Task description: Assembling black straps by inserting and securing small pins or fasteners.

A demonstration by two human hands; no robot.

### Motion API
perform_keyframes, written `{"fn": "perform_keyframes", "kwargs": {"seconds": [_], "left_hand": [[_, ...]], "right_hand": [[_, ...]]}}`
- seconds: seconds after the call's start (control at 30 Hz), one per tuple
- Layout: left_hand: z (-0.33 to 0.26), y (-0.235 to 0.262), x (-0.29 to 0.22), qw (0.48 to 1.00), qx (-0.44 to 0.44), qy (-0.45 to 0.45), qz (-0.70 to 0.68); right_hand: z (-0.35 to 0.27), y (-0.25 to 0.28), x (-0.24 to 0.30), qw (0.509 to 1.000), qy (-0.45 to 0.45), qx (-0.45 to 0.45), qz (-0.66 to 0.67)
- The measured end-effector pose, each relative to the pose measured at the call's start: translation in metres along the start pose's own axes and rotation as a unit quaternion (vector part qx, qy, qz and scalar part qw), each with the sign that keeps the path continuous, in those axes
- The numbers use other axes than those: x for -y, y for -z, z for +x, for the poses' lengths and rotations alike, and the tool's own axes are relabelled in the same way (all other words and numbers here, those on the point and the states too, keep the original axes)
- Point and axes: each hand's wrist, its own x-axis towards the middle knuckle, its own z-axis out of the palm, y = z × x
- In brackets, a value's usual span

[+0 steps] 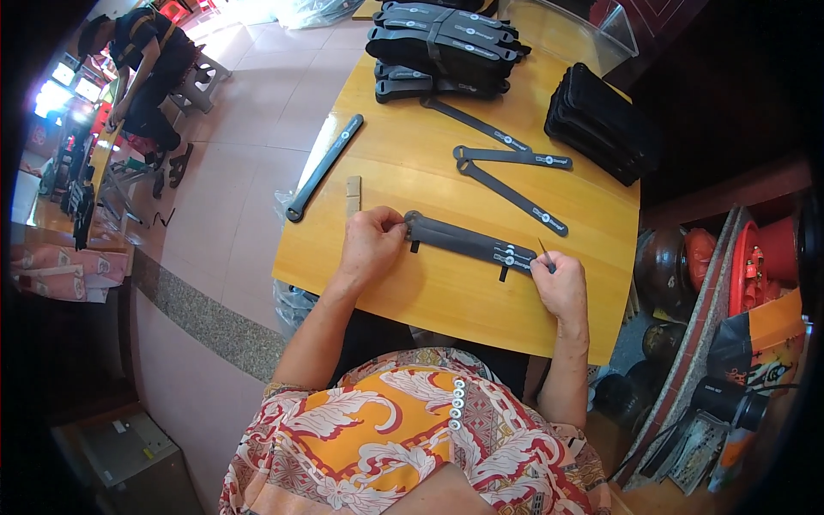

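Note:
A black strap [463, 240] with white print lies slantwise on the yellow wooden table [403, 296], and small dark tabs stick out beneath it. My left hand [375, 245] pinches its left, looped end between thumb and fingers. At the other end my right hand [562, 283] is closed, fingertips against the strap's tip. From those fingers a thin dark pointed piece [543, 251] juts up; its kind is too small to make out. Beyond the strap lie several similar straps [515, 199], partly overlapping. Another strap [326, 167] rests alone by the table's left edge.
Bundled black straps [446, 47] are piled at the far edge. A stack of black pieces [596, 120] stands far right. A small tan block [354, 194] lies near my left hand. Jars and a red tub [764, 266] stand right of the table. A person [142, 77] sits at far left.

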Motion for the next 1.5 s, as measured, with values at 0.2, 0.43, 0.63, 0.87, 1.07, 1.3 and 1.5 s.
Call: {"fn": "perform_keyframes", "kwargs": {"seconds": [0.2,0.43,0.63,0.87,1.07,1.3,1.5], "left_hand": [[-0.005,-0.004,0.003,0.999,-0.031,-0.031,-0.016],[-0.003,-0.007,0.0,0.998,-0.027,-0.041,0.031],[-0.004,-0.003,-0.005,0.998,-0.034,-0.023,0.054],[-0.001,-0.008,-0.003,0.997,-0.034,-0.03,0.056],[0.001,-0.008,0.0,0.992,-0.062,-0.058,0.096],[0.003,0.005,-0.008,0.985,-0.014,-0.015,0.174],[-0.009,0.002,-0.007,0.992,-0.075,-0.074,0.066]], "right_hand": [[0.003,0.0,0.007,0.999,-0.018,0.007,-0.039],[0.003,0.001,0.009,0.996,-0.004,-0.002,-0.093],[0.004,-0.004,0.011,0.994,-0.003,-0.014,-0.105],[0.003,-0.003,0.011,0.993,-0.017,-0.012,-0.114],[0.003,-0.008,0.009,0.989,0.017,-0.046,-0.14],[-0.001,-0.01,0.009,0.987,0.018,-0.07,-0.145],[-0.009,-0.009,0.019,0.987,0.048,-0.087,-0.123]]}}
